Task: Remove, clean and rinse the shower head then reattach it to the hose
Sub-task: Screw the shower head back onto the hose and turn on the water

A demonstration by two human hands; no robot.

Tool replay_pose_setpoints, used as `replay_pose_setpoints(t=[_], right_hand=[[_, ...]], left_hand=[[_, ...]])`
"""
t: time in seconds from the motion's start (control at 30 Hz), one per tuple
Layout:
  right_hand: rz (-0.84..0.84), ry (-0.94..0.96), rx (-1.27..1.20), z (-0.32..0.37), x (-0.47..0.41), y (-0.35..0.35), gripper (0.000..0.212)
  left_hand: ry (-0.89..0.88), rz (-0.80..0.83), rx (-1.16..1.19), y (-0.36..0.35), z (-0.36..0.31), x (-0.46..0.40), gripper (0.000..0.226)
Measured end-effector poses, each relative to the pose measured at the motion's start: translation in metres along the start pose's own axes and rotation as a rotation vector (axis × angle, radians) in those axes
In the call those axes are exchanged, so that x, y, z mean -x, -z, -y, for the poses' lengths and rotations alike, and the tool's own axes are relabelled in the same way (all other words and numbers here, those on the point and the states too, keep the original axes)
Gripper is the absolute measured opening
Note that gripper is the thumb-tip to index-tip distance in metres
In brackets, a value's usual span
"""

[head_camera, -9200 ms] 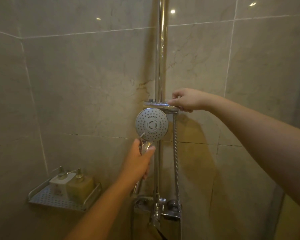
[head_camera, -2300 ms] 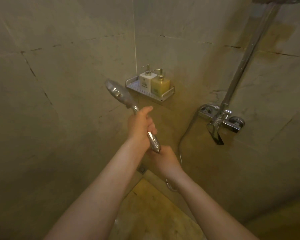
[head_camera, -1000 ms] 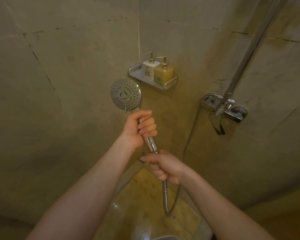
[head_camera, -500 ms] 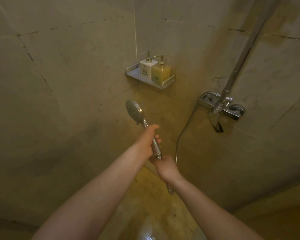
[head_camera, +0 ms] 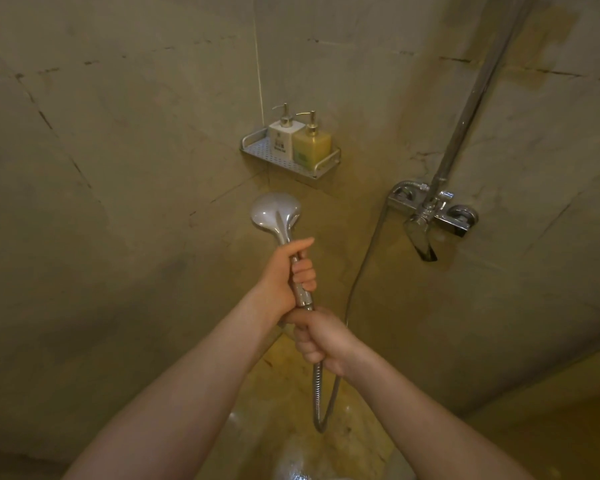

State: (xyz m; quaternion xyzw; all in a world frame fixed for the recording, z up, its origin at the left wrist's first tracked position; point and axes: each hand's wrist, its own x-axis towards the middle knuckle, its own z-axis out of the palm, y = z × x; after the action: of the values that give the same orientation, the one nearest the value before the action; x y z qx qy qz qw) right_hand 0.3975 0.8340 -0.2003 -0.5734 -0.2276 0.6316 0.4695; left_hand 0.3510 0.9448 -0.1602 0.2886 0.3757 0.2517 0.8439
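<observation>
Head: shower head (head_camera: 275,210) above fingers (head_camera: 303,270).

Shower head (head_camera: 275,212) off rail holder since 9.2 s ago, now held out low toward corner. Head rotated: nozzle face seen 1.0 s ago, edge-on 0.5 s ago, smooth back now faces camera, pointing 12 o'clock. Left hand (head_camera: 286,277) grip re-set on handle, thumb up. Right hand (head_camera: 321,337) moved from rail bracket to hose (head_camera: 317,393) end at 6 o'clock of handle, fist closed, touching left hand.
</observation>
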Motion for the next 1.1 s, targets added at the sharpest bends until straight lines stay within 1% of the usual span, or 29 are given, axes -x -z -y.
replay_pose_setpoints(t=[0.07, 0.13, 0.2, 0.27, 0.33, 0.43, 0.5, 0.57, 0.6, 0.67, 0.73, 0.8, 0.83, 0.87, 0.9, 0.93, 0.97, 1.0, 1.03, 1.1], right_hand=[[-0.061, 0.047, 0.012, -0.002, -0.002, 0.0, 0.031], [-0.178, 0.124, 0.11, -0.003, -0.004, 0.002, 0.032], [-0.333, 0.202, 0.32, -0.002, -0.007, 0.006, 0.034], [-0.439, 0.246, 0.507, -0.005, -0.01, 0.009, 0.036], [-0.483, 0.242, 0.632, -0.01, -0.011, 0.011, 0.034], [-0.488, 0.198, 0.774, -0.013, -0.013, 0.009, 0.027], [-0.407, 0.169, 0.702, -0.01, -0.012, 0.008, 0.025], [-0.272, 0.121, 0.525, -0.006, -0.007, 0.006, 0.021], [-0.208, 0.083, 0.426, -0.004, -0.004, 0.007, 0.019], [-0.049, -0.025, 0.263, 0.0, 0.003, 0.011, 0.029], [0.188, -0.147, 0.121, 0.005, 0.006, 0.017, 0.04], [0.444, -0.224, -0.039, 0.007, 0.009, 0.022, 0.044], [0.561, -0.237, -0.094, 0.008, 0.011, 0.023, 0.043], [0.654, -0.237, -0.128, 0.009, 0.012, 0.023, 0.043], [0.72, -0.236, -0.148, 0.01, 0.014, 0.023, 0.043], [0.751, -0.239, -0.163, 0.01, 0.015, 0.023, 0.043], [0.747, -0.247, -0.168, 0.011, 0.015, 0.023, 0.044], [0.703, -0.247, -0.154, 0.01, 0.015, 0.022, 0.045], [0.63, -0.235, -0.128, 0.01, 0.015, 0.021, 0.045], [0.412, -0.139, -0.074, 0.008, 0.015, 0.016, 0.043]], left_hand=[[-0.031, 0.022, 0.053, 0.0, 0.0, 0.004, 0.023], [-0.074, -0.018, 0.065, -0.002, 0.001, 0.007, 0.015], [-0.119, -0.112, -0.085, -0.004, 0.002, 0.006, 0.012], [-0.186, -0.24, -0.229, -0.004, 0.006, 0.002, 0.021], [-0.226, -0.331, -0.226, -0.006, 0.012, 0.0, 0.027], [-0.229, -0.403, -0.124, -0.01, 0.019, 0.001, 0.018], [-0.186, -0.415, -0.051, -0.011, 0.02, 0.003, 0.022], [-0.135, -0.391, 0.007, -0.009, 0.019, 0.004, 0.03], [-0.111, -0.357, 0.03, -0.008, 0.017, 0.005, 0.032], [-0.07, -0.241, 0.045, -0.005, 0.012, 0.006, 0.036], [-0.031, -0.032, 0.042, 0.0, 0.005, 0.01, 0.038], [0.01, 0.296, 0.109, 0.004, 0.002, 0.013, 0.037], [0.034, 0.495, 0.177, 0.007, 0.003, 0.013, 0.035], [0.053, 0.66, 0.253, 0.01, 0.004, 0.013, 0.033], [0.055, 0.76, 0.305, 0.011, 0.004, 0.013, 0.032], [0.049, 0.788, 0.33, 0.011, 0.004, 0.014, 0.031], [0.05, 0.768, 0.336, 0.01, 0.004, 0.015, 0.032], [0.04, 0.696, 0.329, 0.007, 0.005, 0.016, 0.034], [0.028, 0.572, 0.312, 0.004, 0.006, 0.017, 0.036], [-0.063, 0.243, 0.199, 0.0, 0.005, 0.017, 0.039]])
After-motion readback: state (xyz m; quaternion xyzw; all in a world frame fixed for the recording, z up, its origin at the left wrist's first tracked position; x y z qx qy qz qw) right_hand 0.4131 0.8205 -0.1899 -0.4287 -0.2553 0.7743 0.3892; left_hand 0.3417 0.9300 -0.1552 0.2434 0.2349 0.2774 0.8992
